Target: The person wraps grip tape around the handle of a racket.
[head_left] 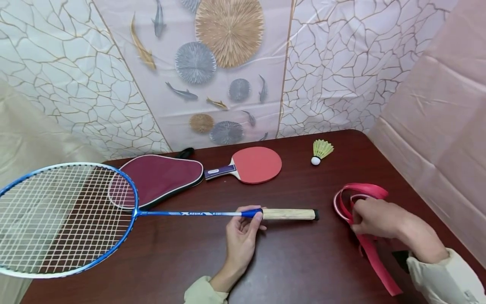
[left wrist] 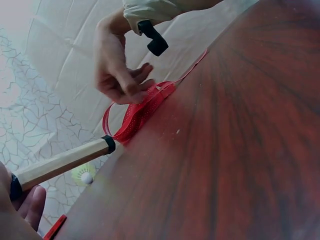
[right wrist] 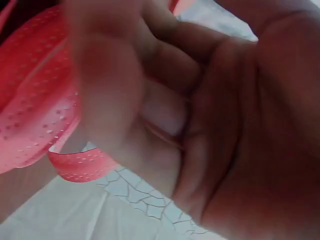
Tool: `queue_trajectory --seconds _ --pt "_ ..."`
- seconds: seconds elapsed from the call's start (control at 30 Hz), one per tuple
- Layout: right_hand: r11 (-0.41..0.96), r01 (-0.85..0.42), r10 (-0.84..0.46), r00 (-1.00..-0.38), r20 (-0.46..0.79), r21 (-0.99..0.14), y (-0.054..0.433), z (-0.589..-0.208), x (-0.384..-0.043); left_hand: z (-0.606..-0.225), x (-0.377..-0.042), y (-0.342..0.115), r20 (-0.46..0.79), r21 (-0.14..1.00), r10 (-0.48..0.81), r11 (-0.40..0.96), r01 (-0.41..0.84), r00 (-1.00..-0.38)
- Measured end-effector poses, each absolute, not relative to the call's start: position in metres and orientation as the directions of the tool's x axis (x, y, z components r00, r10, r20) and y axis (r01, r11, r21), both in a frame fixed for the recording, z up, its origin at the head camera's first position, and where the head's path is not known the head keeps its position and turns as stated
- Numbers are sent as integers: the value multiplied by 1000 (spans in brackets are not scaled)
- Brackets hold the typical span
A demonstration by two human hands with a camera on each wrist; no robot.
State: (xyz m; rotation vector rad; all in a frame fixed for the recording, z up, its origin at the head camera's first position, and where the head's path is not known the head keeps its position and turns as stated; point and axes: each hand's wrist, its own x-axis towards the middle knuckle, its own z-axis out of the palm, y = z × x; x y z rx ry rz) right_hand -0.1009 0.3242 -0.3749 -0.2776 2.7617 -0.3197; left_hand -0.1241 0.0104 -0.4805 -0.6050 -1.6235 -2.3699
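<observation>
My left hand [head_left: 243, 236] holds a blue badminton racket [head_left: 212, 213] between thumb and fingers at the blue cone above the handle. The racket lies across the view, strung head to the left, its bare wooden handle [head_left: 288, 214] pointing right with a black end. My right hand [head_left: 383, 219] is at the red perforated grip tape [head_left: 379, 261], its fingers curled at the loops. The tape is loosely coiled, one tail trailing toward the front. In the left wrist view, the right fingertips meet the tape [left wrist: 145, 107]; in the right wrist view, the fingers partly hide it.
A red table tennis paddle [head_left: 257, 165] lies behind the racket, beside a maroon paddle case [head_left: 163, 175] partly under the racket head. A yellow shuttlecock [head_left: 321, 151] sits at the back right of the dark wooden table [head_left: 296, 270]. Patterned cloth [head_left: 334, 84] hangs behind.
</observation>
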Motion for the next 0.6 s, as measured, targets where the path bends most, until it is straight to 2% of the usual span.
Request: queue_trajectory --seconds 0.17,0.23,0.33,0.43,0.53,0.6 --pt "991 -78 -112 -930 -349 -111 322 -376 -103 -481 -125 11 440 843 57 -370 390 -896" --pt "990 -74 -112 -927 -358 -119 322 -376 -102 -482 -125 11 443 841 59 -372 392 -895" --pt "971 -121 -181 -936 -303 -207 320 -372 -102 -482 -126 11 444 841 62 -374 392 -894" --pt "914 -124 -227 -946 -233 -385 316 -365 -109 -483 -126 9 440 842 57 -372 390 -896" --pt "823 -80 -218 -959 -183 -562 308 -364 -122 -484 -126 8 442 843 43 -361 399 -896" --pt "785 -46 -193 -966 -173 -618 303 -368 -130 -484 -126 7 444 843 32 -356 404 -896"
